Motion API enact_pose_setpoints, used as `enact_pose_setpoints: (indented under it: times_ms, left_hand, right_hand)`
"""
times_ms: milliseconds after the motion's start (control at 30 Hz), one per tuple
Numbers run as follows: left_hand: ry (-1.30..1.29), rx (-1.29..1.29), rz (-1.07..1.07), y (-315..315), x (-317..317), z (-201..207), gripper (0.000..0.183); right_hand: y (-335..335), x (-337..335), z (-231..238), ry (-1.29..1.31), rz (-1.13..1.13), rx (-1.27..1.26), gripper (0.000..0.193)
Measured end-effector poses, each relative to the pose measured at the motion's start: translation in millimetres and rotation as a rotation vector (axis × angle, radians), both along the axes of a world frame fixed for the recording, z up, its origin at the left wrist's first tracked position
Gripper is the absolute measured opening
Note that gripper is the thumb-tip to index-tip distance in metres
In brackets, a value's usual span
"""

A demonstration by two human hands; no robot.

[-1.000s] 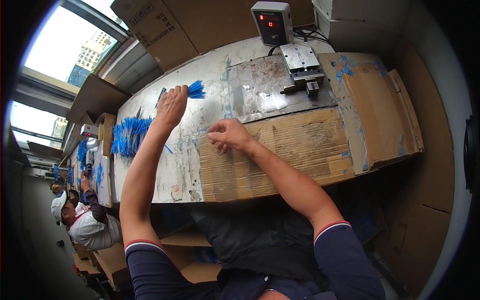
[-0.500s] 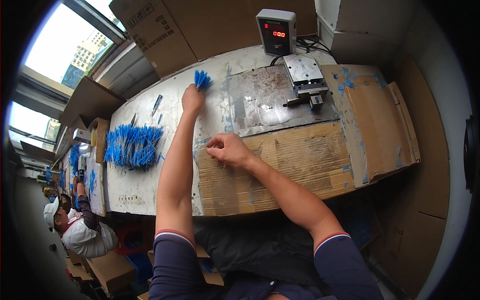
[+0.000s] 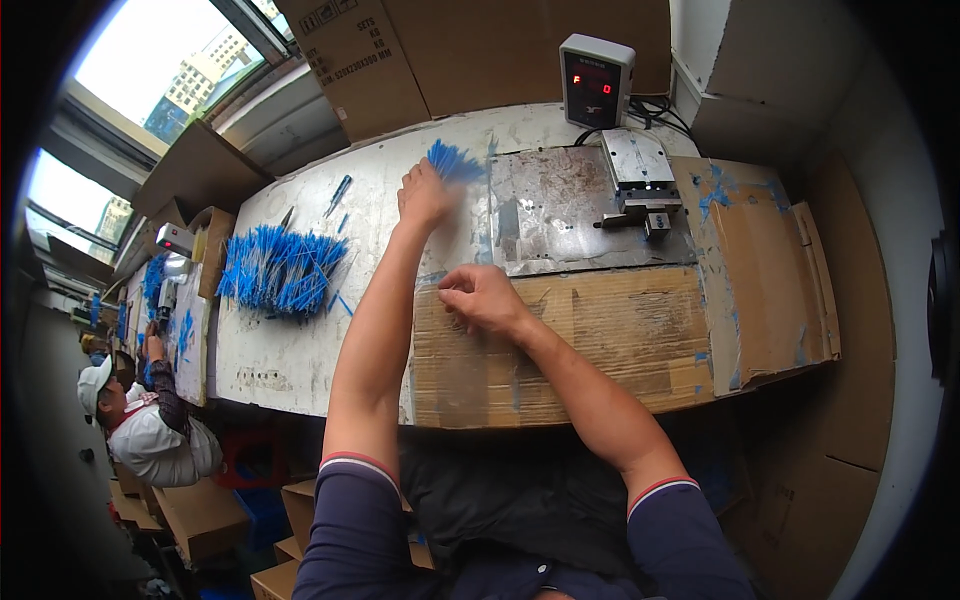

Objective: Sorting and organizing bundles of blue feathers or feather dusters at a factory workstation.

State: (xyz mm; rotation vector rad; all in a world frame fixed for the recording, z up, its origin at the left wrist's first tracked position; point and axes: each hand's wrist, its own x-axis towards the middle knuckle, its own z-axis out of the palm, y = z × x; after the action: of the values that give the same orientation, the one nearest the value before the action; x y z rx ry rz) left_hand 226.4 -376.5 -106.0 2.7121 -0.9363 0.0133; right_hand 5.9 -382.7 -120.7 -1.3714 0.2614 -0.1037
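My left hand is closed on a bunch of thin blue-tipped strands over the pale tabletop. The strands fan out past its fingers, and motion smears the side near the thumb. Nearer to me, my right hand hovers above a cardboard sheet, its thumb and fingertips pinched together. Whatever the pinch may hold is too small to make out. On the left lies a thick heap of similar blue and whitish strands, with a few loose ones beside it.
A metal plate carries a small clamp-like fixture. Behind it stands a display box with red digits and cables. A pen-like tool lies behind the heap. Cardboard covers the right end. At far left, another person works at a bench.
My left hand has turned, its bunch now fanning to the right and blurred. My right hand keeps its pinch in nearly the same place. The red display reading has changed; the whole view has shifted slightly.
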Motion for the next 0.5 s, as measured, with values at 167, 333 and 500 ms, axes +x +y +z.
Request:
enact_pose_setpoints:
  times_ms: [167, 333, 500]
  left_hand:
    - [-0.172, -0.266, -0.053, 49.8, -11.9, -6.3, 0.077]
    - [-0.221, -0.517, -0.007, 142.0, -79.3, -6.3, 0.041]
    - [-0.208, -0.520, 0.099, 229.8, -122.8, -16.3, 0.032]
  right_hand:
    - [4.3, 3.3, 4.1, 0.002, 0.033, 0.016, 0.023]
    - [6.5, 0.9, 5.0, -0.016, 0.017, 0.071, 0.023]
    - [1.5, -1.0, -7.1, -0.099, -0.153, 0.018, 0.017]
